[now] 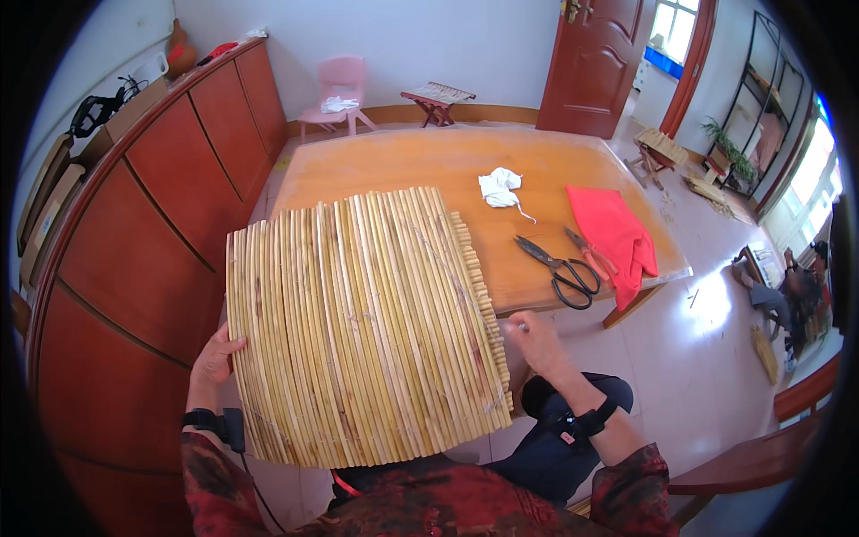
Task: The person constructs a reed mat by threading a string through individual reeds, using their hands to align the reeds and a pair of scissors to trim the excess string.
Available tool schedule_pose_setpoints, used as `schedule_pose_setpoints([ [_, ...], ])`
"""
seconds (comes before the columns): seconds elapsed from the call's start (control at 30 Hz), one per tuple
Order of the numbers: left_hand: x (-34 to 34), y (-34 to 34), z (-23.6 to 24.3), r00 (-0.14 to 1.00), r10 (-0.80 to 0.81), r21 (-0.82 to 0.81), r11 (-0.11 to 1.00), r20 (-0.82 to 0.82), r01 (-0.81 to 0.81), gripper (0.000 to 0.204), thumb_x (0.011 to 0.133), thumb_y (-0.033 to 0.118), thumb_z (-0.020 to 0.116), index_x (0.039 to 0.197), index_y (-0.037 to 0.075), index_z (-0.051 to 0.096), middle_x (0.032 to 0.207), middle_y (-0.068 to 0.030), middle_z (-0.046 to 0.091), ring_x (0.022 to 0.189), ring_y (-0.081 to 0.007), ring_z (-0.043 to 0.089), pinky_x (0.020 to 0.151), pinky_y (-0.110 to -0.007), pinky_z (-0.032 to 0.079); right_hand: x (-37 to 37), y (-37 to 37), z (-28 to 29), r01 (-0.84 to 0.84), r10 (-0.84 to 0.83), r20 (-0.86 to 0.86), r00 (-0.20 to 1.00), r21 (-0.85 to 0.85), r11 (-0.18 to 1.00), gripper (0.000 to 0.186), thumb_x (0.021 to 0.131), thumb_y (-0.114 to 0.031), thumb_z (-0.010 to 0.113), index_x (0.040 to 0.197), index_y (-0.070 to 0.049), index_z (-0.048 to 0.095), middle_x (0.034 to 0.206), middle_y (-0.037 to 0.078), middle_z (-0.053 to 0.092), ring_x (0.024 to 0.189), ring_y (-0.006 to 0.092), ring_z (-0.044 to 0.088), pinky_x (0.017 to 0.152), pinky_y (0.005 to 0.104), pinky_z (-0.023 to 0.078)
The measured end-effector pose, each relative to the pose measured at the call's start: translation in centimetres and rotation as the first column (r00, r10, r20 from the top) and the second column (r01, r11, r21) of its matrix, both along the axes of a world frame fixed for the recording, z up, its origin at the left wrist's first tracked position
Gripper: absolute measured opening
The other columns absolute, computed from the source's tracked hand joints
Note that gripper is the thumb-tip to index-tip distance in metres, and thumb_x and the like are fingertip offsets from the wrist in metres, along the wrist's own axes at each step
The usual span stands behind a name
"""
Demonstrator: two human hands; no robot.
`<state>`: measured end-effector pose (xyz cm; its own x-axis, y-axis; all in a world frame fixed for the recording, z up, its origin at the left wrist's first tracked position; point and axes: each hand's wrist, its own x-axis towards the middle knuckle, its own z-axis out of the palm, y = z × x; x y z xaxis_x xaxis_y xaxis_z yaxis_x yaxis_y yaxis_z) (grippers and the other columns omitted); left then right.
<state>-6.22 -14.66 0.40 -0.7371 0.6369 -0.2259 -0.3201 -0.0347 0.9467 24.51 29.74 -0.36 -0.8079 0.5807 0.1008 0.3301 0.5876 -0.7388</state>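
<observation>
A square panel of pale yellow plant stalks (358, 322), laid side by side, leans tilted between my lap and the table. A second layer of stalks shows as blunt ends along its right edge. My left hand (215, 354) grips the panel's left edge, thumb on top, the other fingers partly hidden. Just off the right edge, my right hand (540, 345) is closed in a pinch; what it holds, if anything, is too small to make out. Beyond it on the table lie black-handled scissors (562, 270), red-handled pliers (592, 254) and a red cloth (617, 234).
The orange wooden table (394, 161) also carries a crumpled white cloth (499, 187). Red-brown cabinets (134, 242) line the left side. A pink chair (343, 85) and a folding stool (437, 100) stand beyond the table. Another person (796, 291) sits at the far right.
</observation>
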Motion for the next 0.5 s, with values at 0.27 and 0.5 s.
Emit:
schedule_pose_setpoints([
  [0.27, -2.7, 4.0, 4.7, 0.989, -0.049, -0.175, 0.984, -0.14, 0.024, 0.057, 0.075, -0.002, 0.06, 0.129, 0.002, 0.04, 0.113, -0.0065, 0.057, 0.1, -0.0183, 0.056, 0.087, -0.031, 0.046, 0.1, -2.0, -2.2, 0.001, 0.128, 0.057, 0.99, -0.916, 0.402, 0.028, 0.087, -0.023, 0.058, 0.105, -0.002, 0.055, 0.096, 0.005, 0.061, 0.084, 0.0128, 0.059, 0.068, 0.0272, 0.049],
  [0.5, -6.5, 5.8, 4.3, 0.985, 0.069, -0.36, 0.925, -0.16, -0.123, 0.066, 0.077, -0.004, 0.055, 0.136, -0.001, 0.025, 0.11, -0.0171, 0.056, 0.091, -0.0233, 0.06, 0.075, -0.033, 0.051, 0.8, -4.0, -2.4, -0.167, 0.116, -0.167, 0.979, -0.986, -0.006, 0.036, 0.086, -0.017, 0.06, 0.117, -0.001, 0.052, 0.109, 0.005, 0.058, 0.098, 0.0137, 0.055, 0.088, 0.0313, 0.043],
])
